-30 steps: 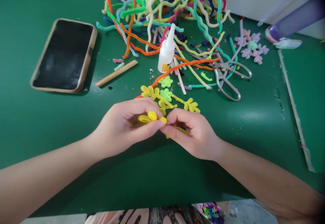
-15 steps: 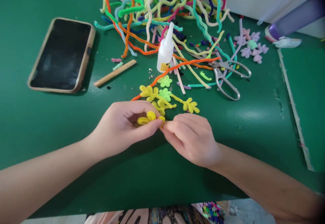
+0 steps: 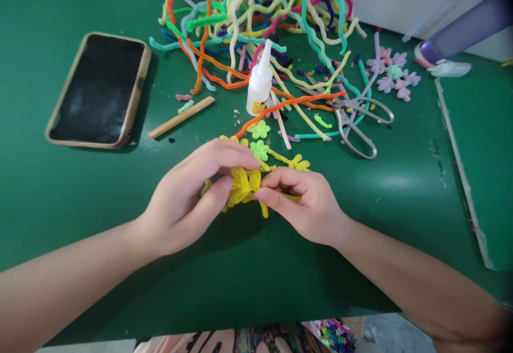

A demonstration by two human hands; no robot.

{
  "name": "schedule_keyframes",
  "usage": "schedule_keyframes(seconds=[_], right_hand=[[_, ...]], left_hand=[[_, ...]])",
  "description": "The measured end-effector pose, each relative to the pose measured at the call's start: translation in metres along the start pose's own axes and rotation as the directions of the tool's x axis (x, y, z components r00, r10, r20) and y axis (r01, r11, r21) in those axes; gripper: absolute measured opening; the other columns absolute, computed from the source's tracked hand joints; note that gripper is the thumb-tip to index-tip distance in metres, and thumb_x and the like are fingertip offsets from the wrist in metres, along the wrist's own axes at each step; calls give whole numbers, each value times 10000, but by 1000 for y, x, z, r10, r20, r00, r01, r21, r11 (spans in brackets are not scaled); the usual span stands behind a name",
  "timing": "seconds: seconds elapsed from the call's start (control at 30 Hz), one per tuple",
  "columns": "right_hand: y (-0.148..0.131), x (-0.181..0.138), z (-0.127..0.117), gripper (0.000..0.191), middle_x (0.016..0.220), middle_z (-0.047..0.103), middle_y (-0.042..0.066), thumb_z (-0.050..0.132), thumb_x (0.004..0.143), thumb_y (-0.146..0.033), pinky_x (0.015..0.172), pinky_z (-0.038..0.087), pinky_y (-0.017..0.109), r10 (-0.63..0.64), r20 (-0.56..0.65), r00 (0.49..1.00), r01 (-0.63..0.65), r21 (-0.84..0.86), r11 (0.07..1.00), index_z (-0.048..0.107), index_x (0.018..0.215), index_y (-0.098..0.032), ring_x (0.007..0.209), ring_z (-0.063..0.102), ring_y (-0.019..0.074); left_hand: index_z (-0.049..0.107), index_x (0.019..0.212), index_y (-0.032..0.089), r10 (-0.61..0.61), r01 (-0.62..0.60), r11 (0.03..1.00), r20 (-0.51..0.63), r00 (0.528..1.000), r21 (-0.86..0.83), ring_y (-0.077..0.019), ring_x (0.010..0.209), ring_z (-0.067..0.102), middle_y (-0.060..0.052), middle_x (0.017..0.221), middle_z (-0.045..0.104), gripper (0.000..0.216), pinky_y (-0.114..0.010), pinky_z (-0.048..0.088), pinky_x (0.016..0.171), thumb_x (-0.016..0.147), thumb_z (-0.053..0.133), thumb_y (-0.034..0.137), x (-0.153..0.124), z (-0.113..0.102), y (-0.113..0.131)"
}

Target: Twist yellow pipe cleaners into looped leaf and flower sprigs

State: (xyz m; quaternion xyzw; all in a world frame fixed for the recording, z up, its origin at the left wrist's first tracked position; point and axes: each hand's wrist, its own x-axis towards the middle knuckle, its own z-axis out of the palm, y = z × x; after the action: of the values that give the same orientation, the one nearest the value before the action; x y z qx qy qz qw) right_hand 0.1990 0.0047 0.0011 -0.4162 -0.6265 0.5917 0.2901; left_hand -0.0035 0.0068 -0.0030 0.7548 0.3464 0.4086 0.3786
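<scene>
A yellow pipe-cleaner piece (image 3: pixel 241 188) with bent loops lies between my hands above the green table. Its right side is pinched between the thumb and fingers of my right hand (image 3: pixel 306 201). My left hand (image 3: pixel 188 195) curls around the left side, thumb at its edge and fingers over its top. A yellow end pokes down below the loops. Just beyond are two light green pipe-cleaner flowers (image 3: pixel 259 150) and a yellow leafy sprig (image 3: pixel 297 162). More yellow pieces are partly hidden behind my left fingers.
A white glue bottle (image 3: pixel 259 88) stands upright beyond the flowers. Metal scissors (image 3: pixel 352 115) lie open to the right, near a purple flower cluster (image 3: pixel 395 72). A heap of pipe cleaners (image 3: pixel 260 6) fills the back. At left are a phone (image 3: pixel 98 88) and a wooden stick (image 3: pixel 182 117).
My left thumb and fingers have spread from a tight pinch. My right hand has turned from a fist-like grip to a thumb-and-finger pinch, and more of the yellow piece shows.
</scene>
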Motion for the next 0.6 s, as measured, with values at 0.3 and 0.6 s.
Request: schedule_keyframes(seconds=[0.3,0.6], right_hand=[[3,1,-2,116,623,539,-47,672,830,-230,457,365,148,25,22,999,-28,144,989,606,769,-156,512,448,40],[3,3,-5,118,643,507,-53,655,841,-239,459,323,158,-18,54,998,9,162,987,601,776,-157,527,412,40]], left_hand=[[619,1120,164,41,-49,990,59,997,135,-176,1123,577,-86,1225,595,333,-275,477,983,833,556,8,1,3,-1],[657,1022,171,121,-126,987,57,991,97,-167,1035,621,-77,1117,650,229,-272,513,919,838,606,45,4,3,-2]])
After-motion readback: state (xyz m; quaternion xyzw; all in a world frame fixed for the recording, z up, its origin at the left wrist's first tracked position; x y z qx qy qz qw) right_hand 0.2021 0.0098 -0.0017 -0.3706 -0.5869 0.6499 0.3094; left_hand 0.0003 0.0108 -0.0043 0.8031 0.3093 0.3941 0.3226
